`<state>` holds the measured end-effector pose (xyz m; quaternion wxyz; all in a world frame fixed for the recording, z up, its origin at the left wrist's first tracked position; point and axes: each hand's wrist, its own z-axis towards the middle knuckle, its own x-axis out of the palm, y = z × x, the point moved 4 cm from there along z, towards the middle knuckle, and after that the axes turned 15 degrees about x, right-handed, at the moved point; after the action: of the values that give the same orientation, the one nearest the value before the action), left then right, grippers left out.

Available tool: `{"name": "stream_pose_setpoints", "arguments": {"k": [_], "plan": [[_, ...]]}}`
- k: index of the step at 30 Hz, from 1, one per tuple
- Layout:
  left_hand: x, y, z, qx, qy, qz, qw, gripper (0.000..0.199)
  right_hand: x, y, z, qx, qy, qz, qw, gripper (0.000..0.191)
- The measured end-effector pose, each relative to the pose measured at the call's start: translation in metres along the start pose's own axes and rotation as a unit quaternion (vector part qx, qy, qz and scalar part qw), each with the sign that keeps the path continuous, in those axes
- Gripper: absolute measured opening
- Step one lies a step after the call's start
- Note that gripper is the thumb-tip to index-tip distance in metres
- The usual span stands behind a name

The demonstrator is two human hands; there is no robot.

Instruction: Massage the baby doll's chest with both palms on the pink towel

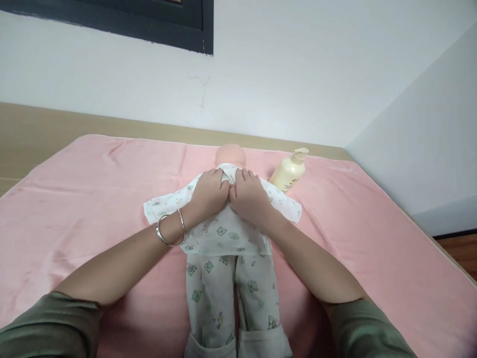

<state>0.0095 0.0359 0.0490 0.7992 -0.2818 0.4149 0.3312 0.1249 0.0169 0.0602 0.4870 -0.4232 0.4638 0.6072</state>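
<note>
A baby doll [230, 155] lies stretched out with its bald head away from me. It wears a white printed baby shirt [219, 233] and matching long pants [216, 288] with turned-up cuffs. My left hand [211, 193], with silver bangles at the wrist, is closed on the shirt just below the neckline. Beside it, my right hand [251, 196] grips the shirt's other side, the two thumbs nearly touching. The shirt's sleeves spread out to both sides. My hands hide part of the chest and whatever fastening is there.
A cream pump bottle [288, 171] lies tilted to the right of the doll's head, near the right sleeve. Under everything is a pink mat [112, 199] on a wooden surface [37, 119]. A white wall [279, 74] rises behind, with a dark frame [167, 30] at upper left.
</note>
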Motion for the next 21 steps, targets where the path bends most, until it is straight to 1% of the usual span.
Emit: {"name": "stream_pose_setpoints", "arguments": {"k": [2,4,7,9,13,15,21], "plan": [[0.004,0.008,0.001,-0.044,-0.007,-0.014,0.999,0.023,0.001,0.006,-0.012,-0.015,-0.034,-0.014,0.999,0.053],[0.006,0.011,0.001,-0.072,-0.016,-0.015,0.997,0.021,0.001,0.008,-0.018,-0.033,-0.056,-0.021,0.998,0.052],[0.009,0.007,-0.002,-0.067,-0.03,0.004,0.997,0.019,0.002,0.004,-0.01,-0.046,-0.043,0.001,0.998,0.048],[0.011,0.005,-0.004,-0.059,-0.036,0.007,0.998,0.02,0.002,-0.003,0.003,-0.024,-0.018,0.025,0.999,0.046],[0.012,0.005,-0.006,-0.062,-0.049,-0.021,0.997,0.027,0.004,-0.017,0.025,0.047,0.021,0.074,0.996,0.04],[0.012,0.005,-0.006,-0.067,-0.053,-0.03,0.996,0.03,0.005,-0.018,0.028,0.058,0.018,0.083,0.995,0.039],[0.013,0.006,-0.007,-0.067,-0.052,-0.035,0.996,0.031,0.007,-0.017,0.025,0.054,-0.004,0.077,0.996,0.037]]}}
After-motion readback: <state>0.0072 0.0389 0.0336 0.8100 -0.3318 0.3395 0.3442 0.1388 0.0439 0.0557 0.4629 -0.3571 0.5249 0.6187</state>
